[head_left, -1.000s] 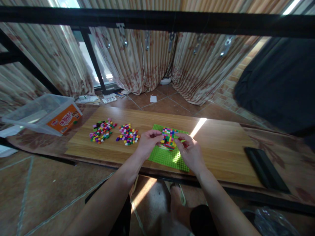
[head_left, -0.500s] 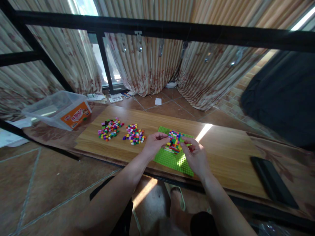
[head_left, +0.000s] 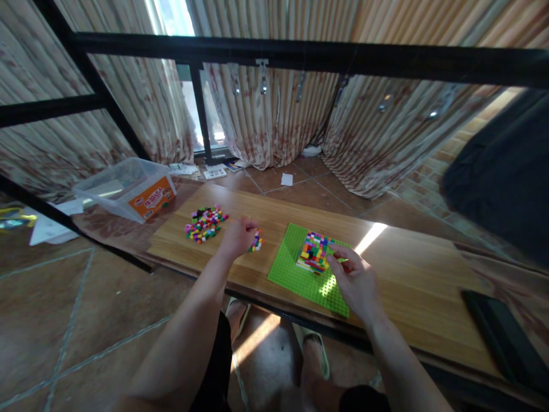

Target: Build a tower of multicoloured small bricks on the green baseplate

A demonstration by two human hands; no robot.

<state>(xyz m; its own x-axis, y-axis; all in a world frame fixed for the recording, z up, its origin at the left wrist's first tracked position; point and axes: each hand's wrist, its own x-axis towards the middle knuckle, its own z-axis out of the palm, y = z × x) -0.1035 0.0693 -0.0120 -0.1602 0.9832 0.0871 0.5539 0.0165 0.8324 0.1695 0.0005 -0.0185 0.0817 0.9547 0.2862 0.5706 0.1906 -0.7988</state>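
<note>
Squarely on the bright green studded plastic baseplate (head_left: pixel 285 269) sits the boxy block of small multicoloured plastic bricks (head_left: pixel 313 250). Its upper surface is a tight patchwork of pink, purple, blue, white, red, orange, yellow and green squares, mixed without clear bands. Along the near side, thin layers show as stripes, white and yellow toward the left, with some red low down. Bare studs surround it, and a dappled patch of sunlight falls on the baseplate just in front.

The right hand (head_left: pixel 355 280) is at the block's right side, thumb and fingers bent inward; whether they grip a brick cannot be told. The left hand (head_left: pixel 240 236) is over the loose pile of mixed-colour bricks (head_left: pixel 257 241), partly hiding it, fingers curled together; what they hold, if anything, is unclear.
</note>
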